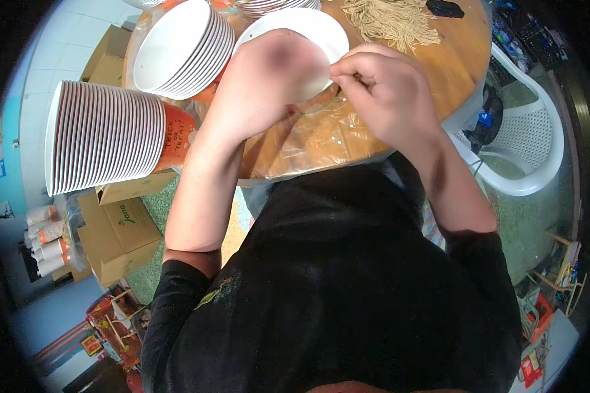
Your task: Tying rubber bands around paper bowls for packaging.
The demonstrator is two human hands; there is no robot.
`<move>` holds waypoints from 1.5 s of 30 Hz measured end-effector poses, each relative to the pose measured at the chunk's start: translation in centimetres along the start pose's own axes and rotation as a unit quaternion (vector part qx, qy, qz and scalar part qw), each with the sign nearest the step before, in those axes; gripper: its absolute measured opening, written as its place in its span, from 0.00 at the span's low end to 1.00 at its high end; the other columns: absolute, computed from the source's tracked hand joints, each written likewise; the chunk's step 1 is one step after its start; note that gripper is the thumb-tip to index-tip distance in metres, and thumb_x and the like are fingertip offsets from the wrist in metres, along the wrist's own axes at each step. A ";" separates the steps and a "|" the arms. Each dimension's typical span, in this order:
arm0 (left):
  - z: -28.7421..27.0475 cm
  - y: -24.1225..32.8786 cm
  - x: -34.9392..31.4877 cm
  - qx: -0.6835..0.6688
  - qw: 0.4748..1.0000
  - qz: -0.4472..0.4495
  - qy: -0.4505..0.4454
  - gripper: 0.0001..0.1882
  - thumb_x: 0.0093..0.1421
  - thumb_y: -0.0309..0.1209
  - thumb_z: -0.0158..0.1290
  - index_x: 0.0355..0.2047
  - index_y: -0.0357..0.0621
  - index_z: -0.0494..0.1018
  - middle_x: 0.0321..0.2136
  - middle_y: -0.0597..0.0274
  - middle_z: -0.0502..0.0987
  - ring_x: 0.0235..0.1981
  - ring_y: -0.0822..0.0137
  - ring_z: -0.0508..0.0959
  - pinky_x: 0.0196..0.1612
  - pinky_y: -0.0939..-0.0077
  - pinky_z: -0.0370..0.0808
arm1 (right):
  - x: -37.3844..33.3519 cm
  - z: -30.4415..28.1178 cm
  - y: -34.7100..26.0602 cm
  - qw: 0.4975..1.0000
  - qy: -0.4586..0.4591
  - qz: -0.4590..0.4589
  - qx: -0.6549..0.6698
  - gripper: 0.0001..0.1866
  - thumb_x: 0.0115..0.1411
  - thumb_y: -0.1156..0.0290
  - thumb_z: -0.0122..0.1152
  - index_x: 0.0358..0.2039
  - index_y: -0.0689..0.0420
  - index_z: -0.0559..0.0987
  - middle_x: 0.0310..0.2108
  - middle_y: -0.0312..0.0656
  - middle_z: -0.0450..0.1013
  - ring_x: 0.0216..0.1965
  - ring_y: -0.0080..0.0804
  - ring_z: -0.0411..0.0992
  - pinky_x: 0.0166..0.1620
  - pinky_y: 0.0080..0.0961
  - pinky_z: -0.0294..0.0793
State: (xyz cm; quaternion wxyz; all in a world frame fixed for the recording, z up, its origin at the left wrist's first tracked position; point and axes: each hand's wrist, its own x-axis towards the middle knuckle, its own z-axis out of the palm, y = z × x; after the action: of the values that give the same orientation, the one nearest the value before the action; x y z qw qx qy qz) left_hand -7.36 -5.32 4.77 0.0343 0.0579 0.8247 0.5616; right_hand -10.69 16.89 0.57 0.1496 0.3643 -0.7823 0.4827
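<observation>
A white round paper bucket (326, 29) is on the round wooden table right before me, its open mouth partly covered by my left hand (269, 75). The left hand reaches across the near side of its rim. Its fingers are blurred and hidden, so their grip does not show. Close to the bucket's right rim, my right hand (388, 88) is closed in a pinch, thumb against forefinger. Whatever lies between those fingertips is too small to make out. A loose bundle of tan cords (390, 23) lies beyond my right hand.
Left of my arm, a long stack of orange and white buckets (105, 137) leans sideways. Another bucket stack (177, 49) sits on the wooden table (452, 72). A black object (445, 8) lies by the cords. Cardboard boxes (121, 232) stand at left, a white plastic chair (537, 131) at right.
</observation>
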 end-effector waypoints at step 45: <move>1.7 -1.0 -0.2 0.218 0.957 0.181 0.065 0.09 0.65 0.25 0.64 0.45 0.37 0.81 0.39 0.47 0.84 0.43 0.44 0.85 0.45 0.54 0.83 | -5.0 -3.7 -0.7 0.894 -0.086 0.263 0.353 0.08 0.71 0.83 0.68 0.44 0.58 0.77 0.40 0.30 0.76 0.41 0.15 0.75 0.48 0.18 0.76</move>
State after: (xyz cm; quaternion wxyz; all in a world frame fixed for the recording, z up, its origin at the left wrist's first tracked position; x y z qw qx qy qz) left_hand -7.02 -4.12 3.20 -0.1355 0.1754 0.9032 0.3677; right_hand -7.19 22.02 -0.07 -0.1893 0.2137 -0.6376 0.7155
